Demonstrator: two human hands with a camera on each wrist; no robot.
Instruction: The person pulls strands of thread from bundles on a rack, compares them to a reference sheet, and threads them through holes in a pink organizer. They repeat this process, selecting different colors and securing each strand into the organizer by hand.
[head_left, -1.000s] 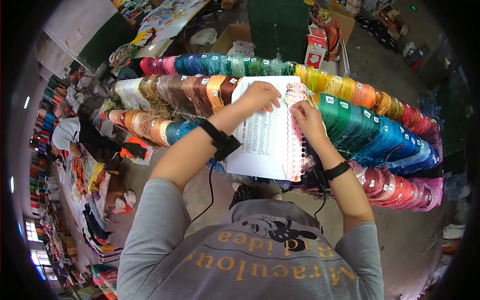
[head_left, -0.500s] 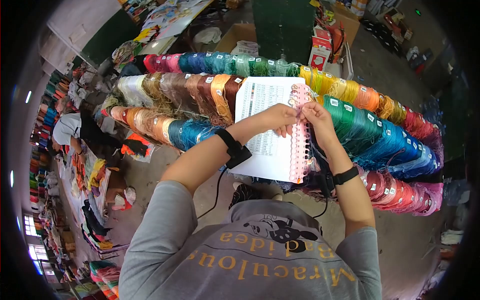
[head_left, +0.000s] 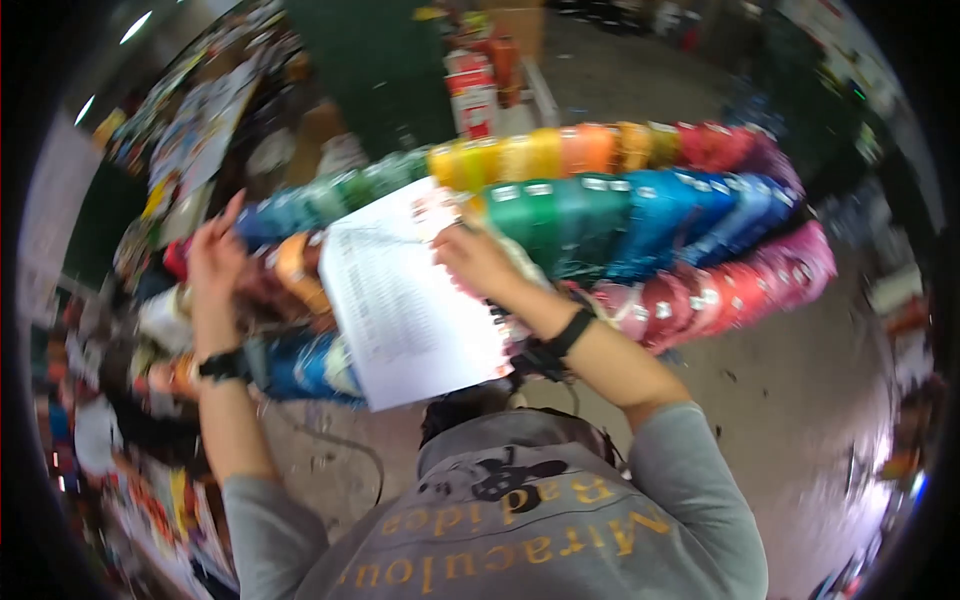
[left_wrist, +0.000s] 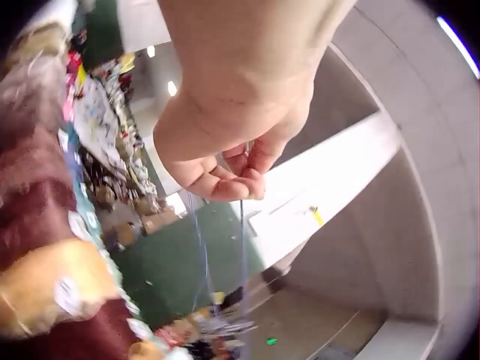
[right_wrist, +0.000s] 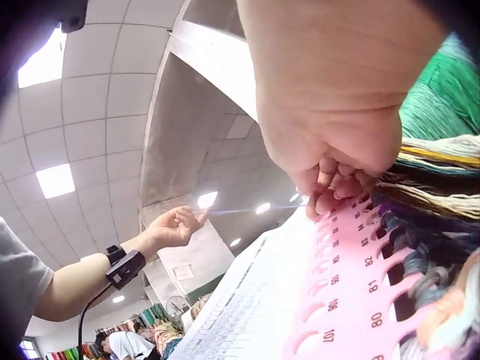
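My left hand (head_left: 215,255) is raised at the left, well away from the paper, thumb and fingers pinching a thin lavender thread (left_wrist: 244,247). The thread runs taut across to my right hand (head_left: 475,258), whose curled fingertips pinch it at the edge of a pink numbered card (right_wrist: 349,300) with holes. Several thread tufts (right_wrist: 431,262) are looped through holes along the card's other side. Beside the card lies a white sheet (head_left: 395,310) printed with a table. In the right wrist view, my fingers hide the thread's end at the card.
Under the sheet, a rack carries rows of labelled thread hanks, among them green (head_left: 525,220), blue (head_left: 660,215) and red (head_left: 700,305) ones. A red and white box (head_left: 472,95) stands behind. Another person (right_wrist: 127,345) is in the background at the left.
Both hands were together over the card; my left hand has since swung far out to the left, drawing the thread out. The head view has turned, and the right hand stays by the card.
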